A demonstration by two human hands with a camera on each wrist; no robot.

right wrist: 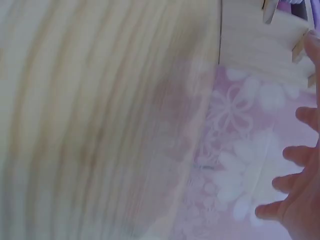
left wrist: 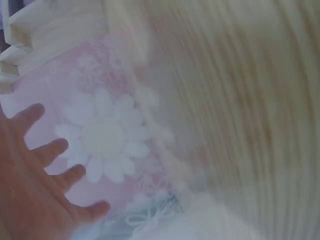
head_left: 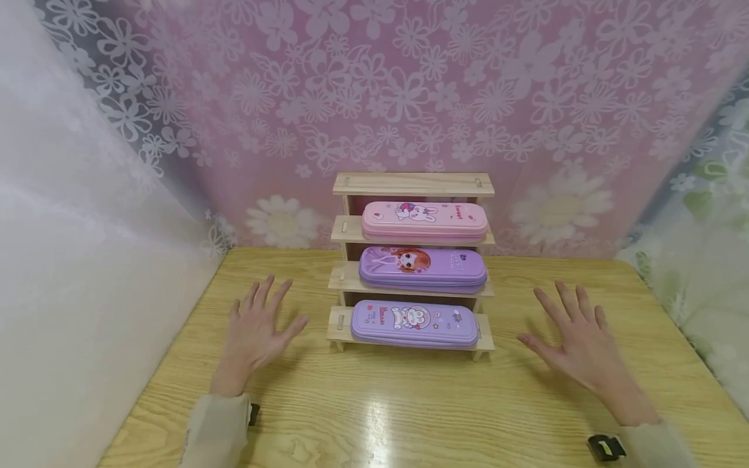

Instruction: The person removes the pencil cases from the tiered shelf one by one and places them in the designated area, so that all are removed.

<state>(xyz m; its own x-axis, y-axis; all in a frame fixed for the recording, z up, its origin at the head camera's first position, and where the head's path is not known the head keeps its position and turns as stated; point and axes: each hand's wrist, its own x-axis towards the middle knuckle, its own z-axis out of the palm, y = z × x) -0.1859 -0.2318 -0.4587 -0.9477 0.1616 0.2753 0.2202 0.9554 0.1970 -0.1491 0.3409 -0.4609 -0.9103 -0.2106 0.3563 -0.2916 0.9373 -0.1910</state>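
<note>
A stepped wooden rack (head_left: 413,184) stands on the table with three flat cases on its steps. The pink rabbit case (head_left: 424,221) lies uppermost, below the bare top board; the purple case (head_left: 422,268) with a red-haired figure is in the middle; the lilac rabbit case (head_left: 414,323) rests on the lowest step. To the rack's left, my left hand (head_left: 254,335) is spread and holds nothing. My right hand (head_left: 582,344) is spread to the right, also holding nothing. Both wrist views show splayed fingers of the left hand (left wrist: 35,175) and right hand (right wrist: 302,175).
The wood-grain table (head_left: 328,416) reaches back to a pink curtain (head_left: 398,117) with white flowers. A whitish sheet (head_left: 76,227) hangs along the left side, and a pale floral one (head_left: 673,279) along the right. Each wrist wears a black strap.
</note>
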